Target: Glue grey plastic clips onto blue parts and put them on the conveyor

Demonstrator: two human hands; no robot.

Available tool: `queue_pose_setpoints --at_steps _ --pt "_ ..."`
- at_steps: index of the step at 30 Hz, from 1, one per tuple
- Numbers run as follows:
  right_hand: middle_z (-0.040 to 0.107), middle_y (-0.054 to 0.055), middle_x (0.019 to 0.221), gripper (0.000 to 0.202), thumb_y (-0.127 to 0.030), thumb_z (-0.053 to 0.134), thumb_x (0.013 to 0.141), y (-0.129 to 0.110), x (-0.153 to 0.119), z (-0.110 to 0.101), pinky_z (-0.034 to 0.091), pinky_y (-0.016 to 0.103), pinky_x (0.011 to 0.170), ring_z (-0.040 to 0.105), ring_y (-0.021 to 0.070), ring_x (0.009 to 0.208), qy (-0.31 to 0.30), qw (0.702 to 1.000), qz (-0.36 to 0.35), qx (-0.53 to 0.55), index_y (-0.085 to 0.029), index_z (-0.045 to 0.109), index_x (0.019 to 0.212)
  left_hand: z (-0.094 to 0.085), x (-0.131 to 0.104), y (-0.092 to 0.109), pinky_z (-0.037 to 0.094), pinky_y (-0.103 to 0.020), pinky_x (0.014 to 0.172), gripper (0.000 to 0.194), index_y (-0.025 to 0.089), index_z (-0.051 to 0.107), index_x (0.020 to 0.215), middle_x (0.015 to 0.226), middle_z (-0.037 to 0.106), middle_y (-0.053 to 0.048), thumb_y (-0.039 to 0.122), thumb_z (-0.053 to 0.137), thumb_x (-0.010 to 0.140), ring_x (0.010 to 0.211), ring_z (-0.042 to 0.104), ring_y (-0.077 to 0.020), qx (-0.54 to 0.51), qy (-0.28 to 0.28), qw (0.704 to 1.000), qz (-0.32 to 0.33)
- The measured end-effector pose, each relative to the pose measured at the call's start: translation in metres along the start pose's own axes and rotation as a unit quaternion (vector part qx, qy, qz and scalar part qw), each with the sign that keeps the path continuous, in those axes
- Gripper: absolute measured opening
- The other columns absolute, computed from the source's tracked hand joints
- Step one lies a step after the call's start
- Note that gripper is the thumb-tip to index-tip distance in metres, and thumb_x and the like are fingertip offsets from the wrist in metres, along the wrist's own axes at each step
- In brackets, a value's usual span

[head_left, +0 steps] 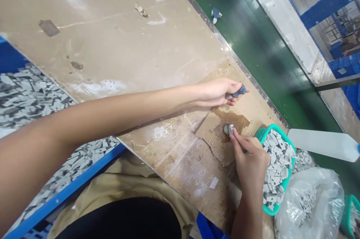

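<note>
My left hand point(223, 92) is closed around a small blue-grey piece point(239, 92), over the far side of the bench. Between the thumb and fingers of my right hand point(250, 152) is a small light-grey plastic piece point(231, 128). It is at the edge of a small round dish point(226, 130); whether it touches the dish I cannot tell. The dish sits on a torn cardboard sheet point(216, 145) with a dark wet stain. Right beside my right hand stands a green basket point(292, 160) full of similar grey and white pieces.
Beyond the bench point(112, 44) runs a green conveyor belt point(253, 44) carrying a blue-and-white piece point(216, 15). A white bottle point(323, 144) lies at the right above a clear plastic bag point(323, 194). At the left, a blue bin point(70, 190) holds many grey pieces.
</note>
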State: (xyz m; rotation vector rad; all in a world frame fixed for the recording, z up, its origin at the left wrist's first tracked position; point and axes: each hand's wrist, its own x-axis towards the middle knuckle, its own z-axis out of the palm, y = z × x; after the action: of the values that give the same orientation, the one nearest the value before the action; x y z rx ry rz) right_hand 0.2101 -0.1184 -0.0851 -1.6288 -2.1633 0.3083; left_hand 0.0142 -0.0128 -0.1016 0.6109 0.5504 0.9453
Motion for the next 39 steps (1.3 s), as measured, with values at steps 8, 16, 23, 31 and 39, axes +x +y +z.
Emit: queue_pose_setpoints --at_steps 8,16,23,31,39 --pt "0.076 0.003 0.083 0.019 -0.028 0.064 0.092 -0.004 0.001 -0.001 0.049 0.03 0.071 0.064 0.0167 0.075 -0.002 0.999 -0.039 -0.03 -0.019 0.077 0.102 -0.005 -0.004 0.005 0.049 -0.033 0.081 0.02 0.011 0.067 0.086 0.077 0.063 -0.005 0.029 0.074 0.08 0.075 0.058 -0.0117 0.098 -0.059 0.993 0.041" --pt "0.074 0.004 0.08 0.019 -0.028 0.065 0.091 -0.004 0.002 0.001 0.049 0.029 0.068 0.063 0.0162 0.072 -0.004 0.998 -0.05 -0.041 -0.018 0.077 0.101 -0.001 -0.008 0.015 0.051 -0.034 0.083 0.014 0.01 0.07 0.088 0.079 0.065 -0.006 0.023 0.066 0.084 0.08 0.063 -0.014 0.162 -0.039 0.984 0.062" --pt "0.074 0.005 0.084 0.019 -0.027 0.065 0.091 -0.006 0.0 -0.002 0.05 0.03 0.07 0.065 0.0173 0.076 0.026 1.0 -0.011 0.009 -0.021 0.077 0.104 -0.001 -0.011 0.014 0.053 -0.032 0.081 0.014 0.013 0.075 0.085 0.086 0.072 -0.006 0.017 0.075 0.072 0.087 0.068 -0.019 0.25 -0.002 0.965 0.076" --pt "0.07 0.004 0.086 0.023 -0.023 0.064 0.09 -0.005 -0.003 -0.012 0.053 0.033 0.069 0.064 0.0171 0.077 0.221 0.967 0.043 0.119 -0.028 0.075 0.109 0.007 -0.015 -0.007 0.056 -0.03 0.075 0.021 0.014 0.075 0.08 0.081 0.076 -0.006 0.01 0.081 0.061 0.074 0.07 -0.0167 0.198 -0.044 0.979 -0.009" --pt "0.068 0.004 0.089 0.025 -0.02 0.062 0.091 -0.007 -0.006 -0.019 0.054 0.033 0.07 0.065 0.0175 0.082 0.193 0.971 0.012 0.141 -0.032 0.074 0.109 0.021 -0.022 -0.026 0.057 -0.03 0.083 0.022 0.015 0.073 0.08 0.081 0.076 -0.003 0.004 0.078 0.061 0.075 0.071 -0.0141 0.146 -0.11 0.983 -0.022"
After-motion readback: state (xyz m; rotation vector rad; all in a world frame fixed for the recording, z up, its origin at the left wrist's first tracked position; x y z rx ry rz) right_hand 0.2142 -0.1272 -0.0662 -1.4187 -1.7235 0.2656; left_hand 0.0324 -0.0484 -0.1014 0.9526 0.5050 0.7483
